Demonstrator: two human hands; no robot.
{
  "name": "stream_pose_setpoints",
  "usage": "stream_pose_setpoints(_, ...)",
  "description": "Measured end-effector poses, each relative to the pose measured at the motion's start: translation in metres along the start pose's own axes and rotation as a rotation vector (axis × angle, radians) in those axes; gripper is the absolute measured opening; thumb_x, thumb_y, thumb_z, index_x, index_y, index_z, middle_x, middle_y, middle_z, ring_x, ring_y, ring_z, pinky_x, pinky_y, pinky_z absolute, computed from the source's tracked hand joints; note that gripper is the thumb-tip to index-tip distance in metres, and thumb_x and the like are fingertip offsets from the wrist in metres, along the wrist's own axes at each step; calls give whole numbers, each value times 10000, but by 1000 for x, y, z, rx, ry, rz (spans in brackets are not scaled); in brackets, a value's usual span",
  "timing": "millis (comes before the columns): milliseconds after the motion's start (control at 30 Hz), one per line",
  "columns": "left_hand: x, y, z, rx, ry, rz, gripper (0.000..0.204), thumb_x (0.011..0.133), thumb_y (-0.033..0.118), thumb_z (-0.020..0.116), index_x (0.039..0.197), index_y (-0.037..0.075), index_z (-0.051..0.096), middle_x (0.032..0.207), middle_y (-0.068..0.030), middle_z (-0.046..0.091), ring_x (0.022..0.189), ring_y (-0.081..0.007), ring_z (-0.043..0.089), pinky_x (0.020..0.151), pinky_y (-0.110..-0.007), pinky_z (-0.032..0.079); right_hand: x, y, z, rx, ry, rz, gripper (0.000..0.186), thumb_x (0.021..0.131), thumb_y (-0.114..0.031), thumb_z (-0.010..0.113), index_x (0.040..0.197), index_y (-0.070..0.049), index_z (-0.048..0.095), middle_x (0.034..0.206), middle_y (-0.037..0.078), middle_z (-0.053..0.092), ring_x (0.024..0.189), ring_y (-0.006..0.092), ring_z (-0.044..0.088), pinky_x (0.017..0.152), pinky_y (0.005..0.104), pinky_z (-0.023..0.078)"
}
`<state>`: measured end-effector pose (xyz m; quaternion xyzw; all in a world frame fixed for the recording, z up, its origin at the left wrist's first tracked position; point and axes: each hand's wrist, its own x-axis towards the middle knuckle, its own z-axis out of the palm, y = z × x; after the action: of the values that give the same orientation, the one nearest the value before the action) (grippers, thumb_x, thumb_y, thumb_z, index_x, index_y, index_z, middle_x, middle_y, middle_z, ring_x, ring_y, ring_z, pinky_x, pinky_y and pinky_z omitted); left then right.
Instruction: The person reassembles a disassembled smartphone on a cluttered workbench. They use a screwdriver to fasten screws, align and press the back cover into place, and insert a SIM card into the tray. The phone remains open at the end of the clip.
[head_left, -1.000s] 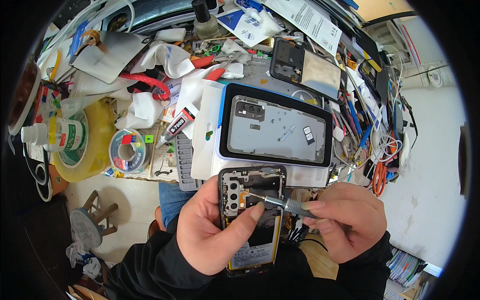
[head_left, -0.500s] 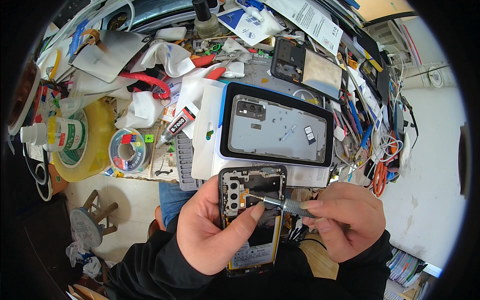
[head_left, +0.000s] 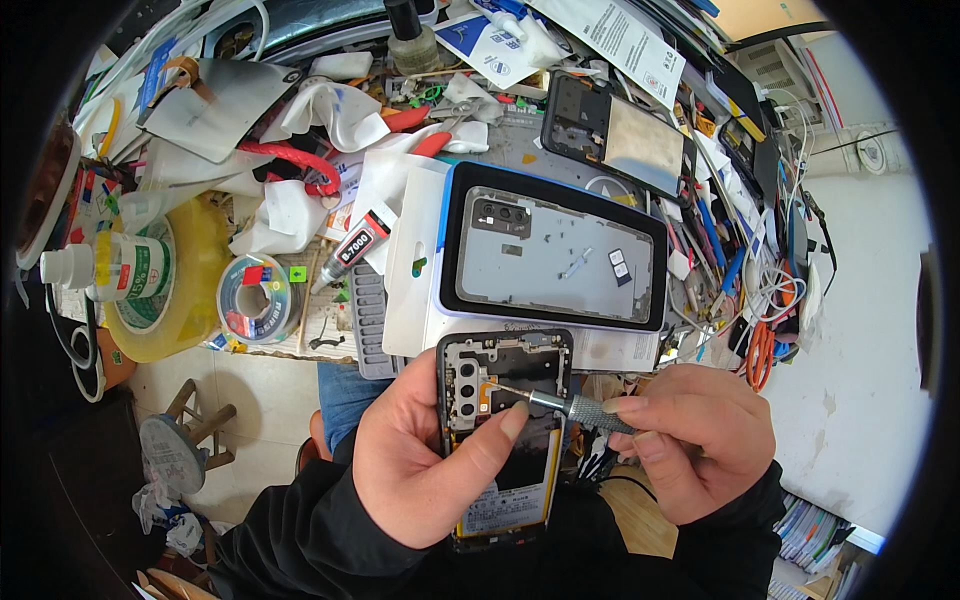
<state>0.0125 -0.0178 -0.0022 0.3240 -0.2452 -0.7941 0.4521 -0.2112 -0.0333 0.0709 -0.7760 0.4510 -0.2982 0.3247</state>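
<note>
An opened smartphone (head_left: 530, 372) with its inside facing up is gripped by my left hand (head_left: 420, 460), the thumb lying across its middle. Its camera module (head_left: 467, 390) shows at the upper left and its battery (head_left: 510, 505) at the lower end. Between the fingers and thumb of my right hand (head_left: 700, 440) is a thin metal precision screwdriver (head_left: 580, 408) with a knurled handle. Its tip points left, at the orange piece beside the camera module; whether it touches cannot be made out. Beyond the phone, a grey phone back cover (head_left: 545, 280) carries several tiny screws and a card tray (head_left: 618, 267).
The back cover rests in a black-lined box (head_left: 447, 235). A glue tube (head_left: 355, 248), a solder spool (head_left: 258, 302), a yellow tape roll (head_left: 195, 325) and a bottle (head_left: 125, 268) stand left. Another phone frame (head_left: 620, 135) lies behind, with cables (head_left: 770, 300) at right and a stool (head_left: 175, 450) below.
Almost nothing differs. The right hand and screwdriver have shifted very slightly, while the left hand keeps the phone in the same place.
</note>
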Motion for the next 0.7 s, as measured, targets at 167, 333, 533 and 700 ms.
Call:
stream_pose_setpoints(167,1,0,0,-2,-3,1,410,986,-105,568,1387,-55,502,1254,-96,678,1113,-93,635,983,-244,485,2,-3,-2,-20,-16,-13,302,787,72,739,1085,17,737,708,85,680,546,234,641,499,321,497)
stream_pose_setpoints(333,2,1,1,8,2,-9,406,987,-104,567,1384,-55,502,1250,-95,677,1100,-91,634,979,-245,486,2,-5,-2,-52,-28,-14,310,783,66,744,1089,14,738,697,76,670,540,222,634,497,317,494)
stream_pose_setpoints(533,1,-3,0,52,19,22,394,994,-84,573,1381,-52,507,1231,-82,681,1089,-90,632,967,-242,488,6,-8,-3,-139,-47,-46,315,769,35,758,1082,2,750,682,64,653,524,208,609,474,315,460)
stream_pose_setpoints(700,-1,-10,1,272,72,117,445,973,-55,613,1404,-63,498,1183,-84,701,1047,-88,641,933,-226,495,15,-31,-2,-432,-50,-167,290,709,21,761,995,-29,752,642,34,598,471,197,500,460,324,360)
